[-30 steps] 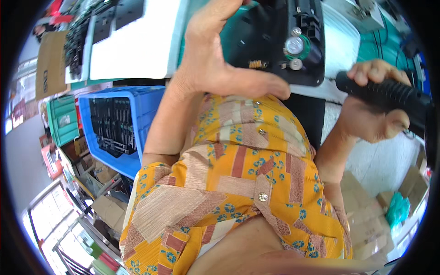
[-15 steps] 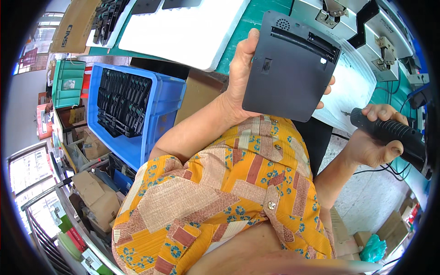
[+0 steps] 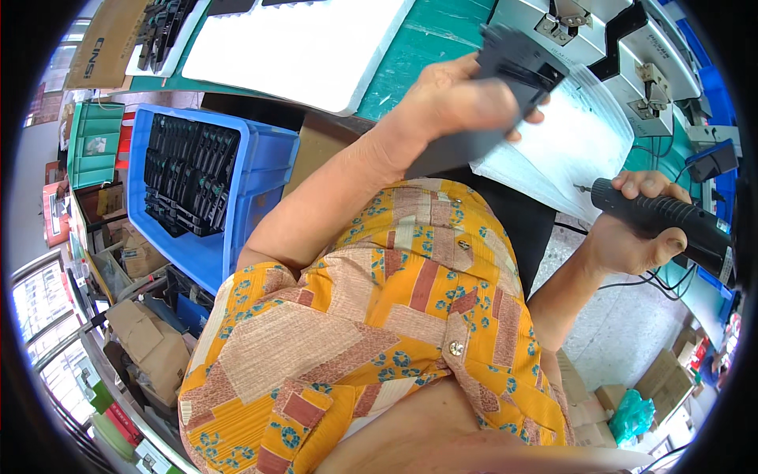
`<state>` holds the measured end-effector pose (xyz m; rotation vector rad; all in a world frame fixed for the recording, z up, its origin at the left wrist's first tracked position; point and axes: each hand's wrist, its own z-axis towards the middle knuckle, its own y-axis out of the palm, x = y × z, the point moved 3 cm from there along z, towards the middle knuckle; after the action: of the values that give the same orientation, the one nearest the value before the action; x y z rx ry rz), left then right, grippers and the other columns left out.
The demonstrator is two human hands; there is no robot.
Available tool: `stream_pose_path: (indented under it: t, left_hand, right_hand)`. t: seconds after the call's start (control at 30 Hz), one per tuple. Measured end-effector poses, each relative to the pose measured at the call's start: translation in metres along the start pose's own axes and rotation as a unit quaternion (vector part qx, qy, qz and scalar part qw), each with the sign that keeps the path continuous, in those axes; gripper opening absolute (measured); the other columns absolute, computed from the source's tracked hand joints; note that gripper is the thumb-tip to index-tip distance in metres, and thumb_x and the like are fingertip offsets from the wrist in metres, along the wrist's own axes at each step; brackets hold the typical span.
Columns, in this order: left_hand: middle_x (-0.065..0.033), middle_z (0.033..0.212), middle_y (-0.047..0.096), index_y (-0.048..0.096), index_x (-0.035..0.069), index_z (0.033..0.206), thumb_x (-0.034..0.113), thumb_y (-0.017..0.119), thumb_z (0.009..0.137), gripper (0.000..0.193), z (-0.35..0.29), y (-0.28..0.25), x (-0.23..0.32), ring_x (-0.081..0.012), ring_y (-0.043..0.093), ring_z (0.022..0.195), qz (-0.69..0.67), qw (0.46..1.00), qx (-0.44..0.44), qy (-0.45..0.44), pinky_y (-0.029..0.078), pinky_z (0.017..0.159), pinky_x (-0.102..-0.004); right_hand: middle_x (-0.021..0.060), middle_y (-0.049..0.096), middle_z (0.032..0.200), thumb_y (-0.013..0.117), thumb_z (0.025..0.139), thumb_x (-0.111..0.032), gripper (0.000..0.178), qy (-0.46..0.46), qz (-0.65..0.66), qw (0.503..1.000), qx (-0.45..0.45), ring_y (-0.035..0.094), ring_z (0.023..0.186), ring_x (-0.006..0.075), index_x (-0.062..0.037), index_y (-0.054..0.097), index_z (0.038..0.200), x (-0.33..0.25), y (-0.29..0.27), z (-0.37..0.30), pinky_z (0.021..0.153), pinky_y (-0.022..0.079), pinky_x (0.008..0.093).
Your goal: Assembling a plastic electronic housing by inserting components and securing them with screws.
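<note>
My left hand grips a flat dark grey plastic device casing, thumb over one face and fingertips showing at the far edge. The casing is tilted, with part of its face turned from view, and is smeared by motion. It is held up before my body, above the near edge of the green table. On the right, my right hand is wrapped round a black electric screwdriver. Its thin bit points left, apart from the casing, over a white translucent plastic sheet.
A blue crate full of black parts stands at left. A white board lies on the green table. Grey metal boxes with clamps stand at the far right. Cardboard boxes sit lower left; cables hang beneath my right hand.
The casing has turned from nearly face-on to steeply tilted, my left thumb coming round over its face. My right hand keeps its hold on the screwdriver. The whole view has shifted slightly.
</note>
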<state>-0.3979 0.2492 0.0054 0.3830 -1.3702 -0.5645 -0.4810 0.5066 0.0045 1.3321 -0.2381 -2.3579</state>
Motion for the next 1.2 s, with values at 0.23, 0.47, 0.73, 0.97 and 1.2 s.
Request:
stream_pose_path:
  t: [0.23,0.47,0.73,0.97,1.2]
  left_hand:
    - [-0.0176,0.113,0.065,0.062,-0.001,0.125,0.028,0.094,0.059,0.079,0.003,0.028,0.035,-0.0318,0.063,0.100,0.563,0.736,0.043,0.372,0.050,0.085,-0.0386]
    - [-0.0242,0.126,0.057,0.055,-0.002,0.140,0.026,0.093,0.056,0.096,0.012,0.014,0.014,-0.0416,0.059,0.112,0.700,0.621,0.006,0.354,0.047,0.094,-0.0469]
    - [-0.0232,0.127,0.056,0.057,0.001,0.140,0.024,0.091,0.056,0.093,0.024,0.009,0.001,-0.0414,0.058,0.115,0.723,0.574,-0.010,0.384,0.046,0.096,-0.0495]
    - [-0.0228,0.126,0.058,0.059,0.003,0.139,0.023,0.089,0.059,0.089,0.032,0.027,0.003,-0.0408,0.059,0.114,0.727,0.557,-0.024,0.402,0.046,0.096,-0.0493]
    - [-0.0226,0.126,0.058,0.059,0.003,0.140,0.025,0.089,0.059,0.089,0.038,0.031,-0.004,-0.0401,0.060,0.115,0.689,0.573,-0.025,0.444,0.046,0.097,-0.0486]
  right_hand:
    - [0.0131,0.065,0.097,0.069,0.088,-0.055,0.063,0.013,0.091,0.996,-0.010,0.064,0.078,0.0227,-0.0056,0.058,0.125,0.004,0.008,0.000,0.072,0.055,0.0388]
    - [0.0144,0.068,0.092,0.069,0.091,-0.056,0.062,-0.034,0.058,0.998,-0.015,0.069,0.075,0.0232,-0.0036,0.058,0.123,0.000,0.012,0.004,0.070,0.059,0.0388]
    - [0.0165,0.068,0.092,0.067,0.091,-0.056,0.066,-0.054,0.056,0.996,-0.034,0.068,0.075,0.0246,-0.0010,0.057,0.125,-0.001,0.013,0.006,0.068,0.060,0.0397]
    - [0.0170,0.068,0.078,0.071,0.092,-0.002,0.026,-0.119,0.009,0.993,-0.005,0.066,0.063,0.0208,0.0063,0.061,0.115,-0.004,0.026,0.005,0.064,0.059,0.0335]
    - [0.0158,0.067,0.080,0.069,0.092,-0.003,0.026,-0.108,0.031,0.994,0.004,0.066,0.065,0.0196,0.0077,0.060,0.115,-0.007,0.028,0.004,0.064,0.059,0.0328]
